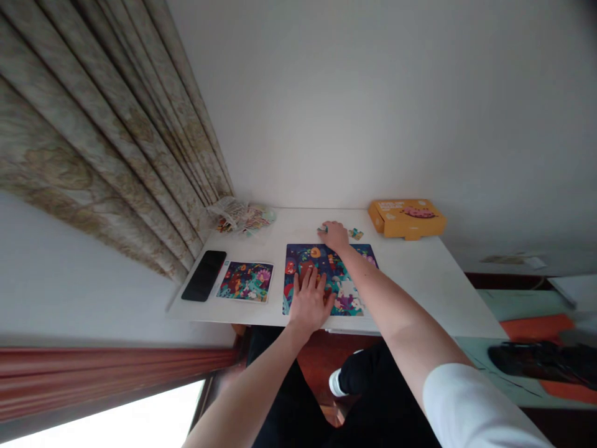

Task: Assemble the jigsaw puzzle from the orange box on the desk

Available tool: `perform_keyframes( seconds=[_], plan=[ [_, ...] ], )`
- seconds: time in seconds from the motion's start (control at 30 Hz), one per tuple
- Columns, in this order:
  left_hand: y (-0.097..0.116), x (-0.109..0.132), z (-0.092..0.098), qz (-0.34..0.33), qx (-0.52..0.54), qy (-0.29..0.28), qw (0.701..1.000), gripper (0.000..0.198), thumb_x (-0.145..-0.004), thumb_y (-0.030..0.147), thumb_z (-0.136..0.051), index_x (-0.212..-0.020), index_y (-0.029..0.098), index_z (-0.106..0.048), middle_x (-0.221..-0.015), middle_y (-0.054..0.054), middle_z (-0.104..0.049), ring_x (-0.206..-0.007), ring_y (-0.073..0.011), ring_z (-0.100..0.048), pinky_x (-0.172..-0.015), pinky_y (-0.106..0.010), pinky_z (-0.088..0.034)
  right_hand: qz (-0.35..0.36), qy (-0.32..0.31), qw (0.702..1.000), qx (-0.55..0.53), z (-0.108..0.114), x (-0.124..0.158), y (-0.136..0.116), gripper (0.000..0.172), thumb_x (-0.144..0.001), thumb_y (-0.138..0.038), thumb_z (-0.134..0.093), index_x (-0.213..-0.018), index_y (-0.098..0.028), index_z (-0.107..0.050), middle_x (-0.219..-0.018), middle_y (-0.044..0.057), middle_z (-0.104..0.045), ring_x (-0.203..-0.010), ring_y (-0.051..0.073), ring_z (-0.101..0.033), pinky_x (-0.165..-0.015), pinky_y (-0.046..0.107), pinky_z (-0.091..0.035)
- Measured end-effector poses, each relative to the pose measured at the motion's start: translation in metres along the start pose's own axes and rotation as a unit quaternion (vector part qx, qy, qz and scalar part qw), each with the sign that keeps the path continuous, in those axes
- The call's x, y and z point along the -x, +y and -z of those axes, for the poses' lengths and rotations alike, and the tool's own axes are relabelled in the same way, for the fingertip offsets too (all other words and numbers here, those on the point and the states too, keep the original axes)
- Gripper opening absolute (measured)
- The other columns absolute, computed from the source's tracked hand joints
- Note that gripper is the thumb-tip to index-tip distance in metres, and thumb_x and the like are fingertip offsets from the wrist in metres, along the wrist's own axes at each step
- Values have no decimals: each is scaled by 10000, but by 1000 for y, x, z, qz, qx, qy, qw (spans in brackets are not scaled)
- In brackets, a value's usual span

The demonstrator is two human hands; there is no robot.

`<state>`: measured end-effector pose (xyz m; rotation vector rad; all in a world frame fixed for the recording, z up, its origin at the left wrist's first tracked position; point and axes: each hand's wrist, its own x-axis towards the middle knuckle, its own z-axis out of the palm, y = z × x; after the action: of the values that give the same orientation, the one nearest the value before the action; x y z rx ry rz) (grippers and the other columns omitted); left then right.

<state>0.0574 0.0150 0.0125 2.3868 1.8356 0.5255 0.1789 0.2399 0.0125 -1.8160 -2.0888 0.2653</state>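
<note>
While a jigsaw puzzle [326, 280] lay on a white surface [410, 280], an orange box [405, 218] sat near it.
The left hand [310, 303] lay open and flat on the puzzle. The right hand [334, 235] had its grip closed on a small piece [321, 230], just beside another little piece [355, 234].

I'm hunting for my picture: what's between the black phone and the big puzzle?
A small picture card lies between the black phone and the big jigsaw puzzle, as the head view shows.

**Layout around my hands**
Left hand [310, 303] on jigsaw puzzle [303, 258]; right hand [333, 235] at its far edge; picture card [245, 281] left; carton [407, 218] right.
</note>
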Motion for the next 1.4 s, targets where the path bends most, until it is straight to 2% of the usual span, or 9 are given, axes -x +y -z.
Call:
perform_keyframes(
  seconds=[0.23,0.43,0.53,0.7,0.83,0.93,1.07,1.23,1.4],
  plan=[
    [-1,0,0,-14,15,22,1000,521,-1026,469,-491,-1463,198,-574,-1548,-182,-542,-1494,-368,-430,-1233,-673,-299,23,21,1000,0,6,-6,5,361,-933,-320,-669,-1265,-180,-692,-1183,182,-733,-1142,338,-626,-980,454,-482],
    [-1,-1,2,-14,6,14,1000,503,-1032,463,-483,-1437,185,-595,-1552,-184,-538,-1488,-344,-443,-1239,-652,-297,35,36,992,-112,34,17,37,311,-953,-345,-641,-1216,-191,-697,-1188,130,-737,-1098,285,-654,-1000,420,-482],
    [-1,-1,2,-15,0,12,1000,510,-1029,460,-492,-1444,179,-591,-1562,-191,-526,-1495,-348,-435,-1244,-658,-282,68,43,983,-162,51,52,60,284,-935,-353,-662,-1165,-195,-714,-1184,117,-749,-1095,279,-672,-1015,427,-492],
    [-1,-1,1,-20,-12,13,1000,496,-1038,445,-473,-1445,189,-592,-1563,-184,-528,-1489,-347,-444,-1240,-651,-287,92,33,974,-203,72,136,91,283,-908,-389,-702,-1148,-244,-737,-1196,103,-759,-1122,297,-691,-1019,471,-520],
    [-1,-1,2,-25,-21,13,999,466,-1039,407,-472,-1427,188,-609,-1546,-179,-548,-1477,-342,-461,-1240,-623,-306,138,9,966,-220,82,200,102,231,-920,-348,-704,-1133,-269,-746,-1208,93,-759,-1142,283,-699,-1023,465,-537],
    [-1,-2,3,-41,-19,21,999,414,-1037,364,-480,-1384,207,-641,-1484,-157,-611,-1425,-325,-522,-1233,-583,-340,169,-6,965,-201,85,229,105,228,-904,-287,-732,-1132,-284,-751,-1278,84,-743,-1201,275,-683,-1073,477,-518],
    [6,-2,5,-115,3,12,993,335,-1035,280,-487,-1302,232,-685,-1356,-114,-696,-1314,-273,-615,-1199,-500,-409,181,-15,968,-174,83,243,109,259,-884,-255,-760,-1140,-296,-764,-1297,67,-743,-1271,276,-652,-1109,499,-502],
    [23,1,3,-227,46,-23,973,320,-1049,293,-501,-1307,218,-674,-1356,-111,-686,-1306,-246,-614,-1178,-451,-435,186,-33,971,-150,77,245,111,277,-895,-255,-752,-1170,-283,-768,-1281,74,-755,-1310,297,-627,-1126,540,-467],
    [29,2,1,-247,61,-40,966,347,-1044,330,-521,-1344,230,-663,-1378,-116,-669,-1331,-247,-597,-1209,-466,-404,181,-37,975,-121,74,245,110,277,-909,-286,-744,-1184,-302,-772,-1290,67,-753,-1317,301,-624,-1128,555,-449]
  ],
)
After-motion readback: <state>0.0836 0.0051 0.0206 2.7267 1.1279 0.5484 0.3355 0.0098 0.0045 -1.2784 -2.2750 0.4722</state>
